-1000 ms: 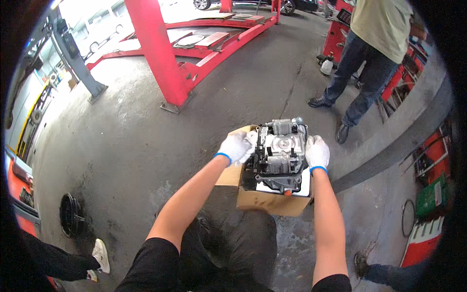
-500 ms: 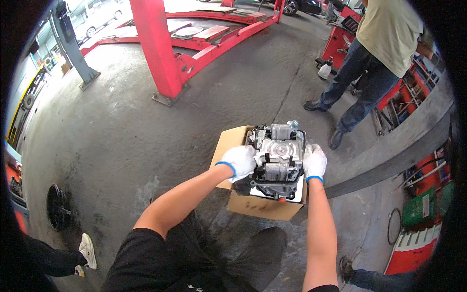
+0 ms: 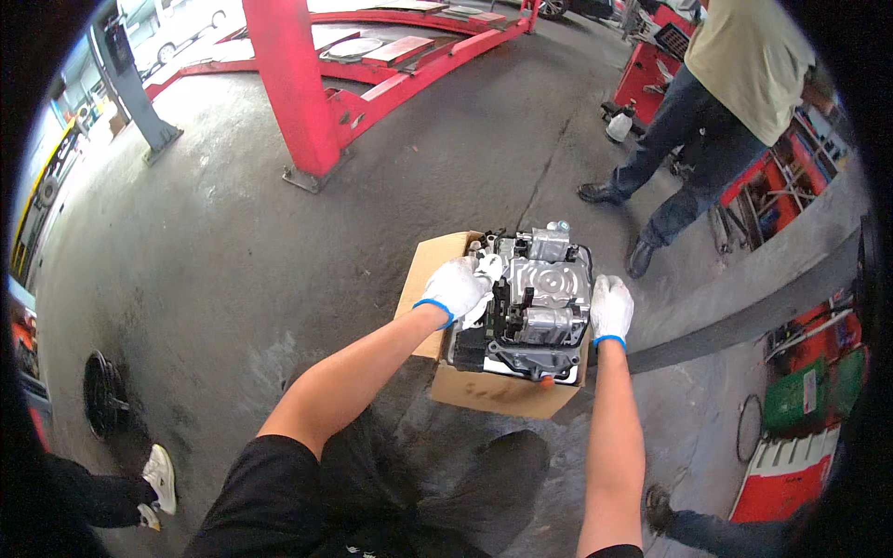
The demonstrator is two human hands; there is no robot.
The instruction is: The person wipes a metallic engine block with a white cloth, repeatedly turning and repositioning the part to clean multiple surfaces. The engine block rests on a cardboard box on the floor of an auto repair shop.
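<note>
While crouching over the concrete floor (image 3: 233, 279), gripping a grey metal valve-body unit (image 3: 538, 302) from both sides: left hand (image 3: 456, 288) in a white glove curling over its left edge, right hand (image 3: 611, 309) pressing flat against its right edge. Holding it just above an open cardboard box (image 3: 493, 391). Standing far right, another person (image 3: 716, 102); far left, a red lift post (image 3: 298, 93).

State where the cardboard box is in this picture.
In the head view the cardboard box sits on the concrete floor just right of centre, under the metal assembly gripped by the left hand and right hand.
</note>
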